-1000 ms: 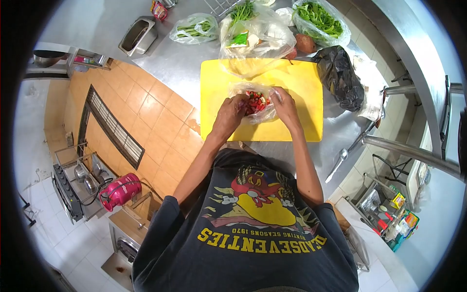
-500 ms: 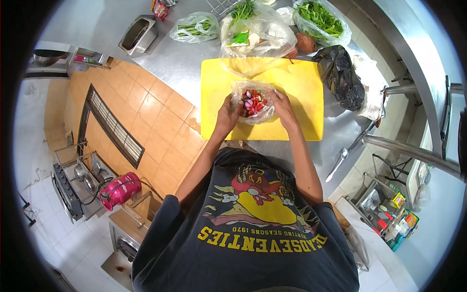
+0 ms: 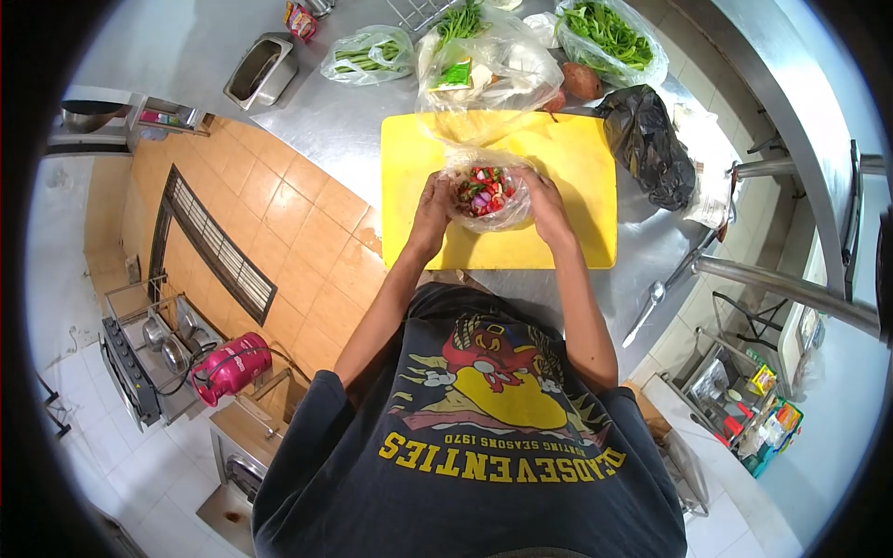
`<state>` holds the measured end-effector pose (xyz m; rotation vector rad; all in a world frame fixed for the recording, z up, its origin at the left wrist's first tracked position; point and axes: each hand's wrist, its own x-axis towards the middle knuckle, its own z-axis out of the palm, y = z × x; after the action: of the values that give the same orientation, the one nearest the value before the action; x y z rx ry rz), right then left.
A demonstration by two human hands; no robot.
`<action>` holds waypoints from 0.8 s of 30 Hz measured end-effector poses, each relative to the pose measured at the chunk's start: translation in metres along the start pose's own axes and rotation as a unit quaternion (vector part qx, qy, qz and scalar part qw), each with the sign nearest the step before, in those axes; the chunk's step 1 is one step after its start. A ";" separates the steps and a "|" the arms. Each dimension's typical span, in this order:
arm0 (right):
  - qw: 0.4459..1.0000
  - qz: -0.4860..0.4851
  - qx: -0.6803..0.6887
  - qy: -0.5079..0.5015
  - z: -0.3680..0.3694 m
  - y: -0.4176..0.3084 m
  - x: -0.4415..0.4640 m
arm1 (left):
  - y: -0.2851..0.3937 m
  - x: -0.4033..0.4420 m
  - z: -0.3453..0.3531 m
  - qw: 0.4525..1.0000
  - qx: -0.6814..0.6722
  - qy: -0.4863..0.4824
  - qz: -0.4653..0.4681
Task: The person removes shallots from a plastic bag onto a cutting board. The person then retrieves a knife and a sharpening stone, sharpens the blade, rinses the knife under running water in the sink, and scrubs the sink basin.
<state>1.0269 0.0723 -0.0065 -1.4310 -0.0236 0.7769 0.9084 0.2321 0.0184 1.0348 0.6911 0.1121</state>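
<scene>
A clear plastic bag (image 3: pixel 493 223) rests on the yellow cutting board (image 3: pixel 572 237), its mouth spread wide. Inside it lie cut red chillies (image 3: pixel 495 197), purple shallots (image 3: pixel 481 201) and some green bits. My left hand (image 3: pixel 433 212) grips the bag's left side, fingers curled at its edge. On the opposite side my right hand (image 3: pixel 544 200) holds the rim, with its fingertips partly hidden by the plastic. Just beyond the bag, a larger clear bag (image 3: pixel 502 70) with greens and a green packet (image 3: pixel 456 76) overlaps the board's far edge.
Bagged green beans (image 3: pixel 367 58) and a steel container (image 3: pixel 261 71) stand at the back left of the steel counter (image 3: pixel 321 121). Bagged leafy greens (image 3: pixel 609 37), a brown root (image 3: pixel 583 82) and a black plastic bag (image 3: pixel 646 144) are at right. A spoon (image 3: pixel 656 296) lies near the right edge.
The chillies and shallots in the bag have shifted, with more green bits showing. Both hands stay at the bag's sides, my left hand's fingers now turned further around the edge.
</scene>
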 end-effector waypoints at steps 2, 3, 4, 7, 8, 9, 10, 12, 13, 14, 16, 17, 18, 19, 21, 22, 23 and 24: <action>1.000 0.008 -0.002 0.002 -0.004 0.007 0.006 | 0.004 -0.001 0.001 0.999 -0.035 0.001 -0.036; 1.000 0.012 -0.003 0.004 -0.004 0.005 0.006 | 0.004 0.002 -0.001 0.998 -0.044 -0.006 -0.045; 0.999 0.029 0.030 -0.004 -0.003 0.004 0.007 | 0.004 0.004 -0.004 0.997 -0.054 -0.013 -0.054; 0.992 0.066 0.109 -0.024 0.000 0.001 0.008 | 0.005 0.008 -0.007 0.994 -0.088 -0.048 -0.042; 0.990 0.071 0.122 -0.028 0.003 0.000 0.009 | 0.005 0.008 -0.008 0.993 -0.093 -0.054 -0.052; 0.987 0.075 0.136 -0.033 0.005 0.000 0.010 | 0.008 0.007 -0.008 0.992 -0.098 -0.059 -0.061; 0.985 0.085 0.144 -0.037 0.006 0.000 0.011 | 0.010 0.007 -0.008 0.990 -0.103 -0.064 -0.070; 0.981 0.104 0.160 -0.044 0.009 0.000 0.012 | 0.009 0.008 -0.010 0.990 -0.106 -0.068 -0.066; 0.984 0.099 0.146 -0.039 0.009 0.000 0.012 | 0.009 0.008 -0.010 0.990 -0.107 -0.071 -0.065; 0.986 0.093 0.132 -0.033 0.009 -0.001 0.013 | 0.009 0.010 -0.012 0.990 -0.105 -0.069 -0.070; 0.999 0.032 0.038 -0.006 0.007 0.000 0.018 | 0.012 0.011 -0.013 0.990 -0.100 -0.065 -0.081; 0.999 -0.024 -0.042 0.014 0.005 0.001 0.023 | 0.011 0.012 -0.014 0.992 -0.083 -0.064 -0.075; 0.989 -0.081 -0.123 0.034 0.002 0.001 0.026 | 0.010 0.014 -0.014 0.993 -0.067 -0.064 -0.067; 0.981 -0.094 -0.166 0.033 -0.001 0.002 0.027 | 0.009 0.015 -0.015 0.995 -0.050 -0.062 -0.059; 0.960 -0.120 -0.252 0.029 -0.003 -0.004 0.026 | 0.009 0.016 -0.015 0.995 -0.056 -0.059 -0.057; 0.956 -0.118 -0.266 0.030 -0.002 -0.008 0.020 | 0.009 0.015 -0.015 0.995 -0.059 -0.057 -0.056; 0.953 -0.117 -0.279 0.032 -0.002 -0.012 0.012 | 0.009 0.015 -0.014 0.995 -0.064 -0.056 -0.057; 0.949 -0.116 -0.292 0.033 0.000 -0.017 0.006 | 0.010 0.015 -0.013 0.994 -0.068 -0.055 -0.059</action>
<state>1.0391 0.0763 0.0064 -1.9711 -0.3923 0.5445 0.9148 0.2532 0.0152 0.8605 0.6339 -0.0002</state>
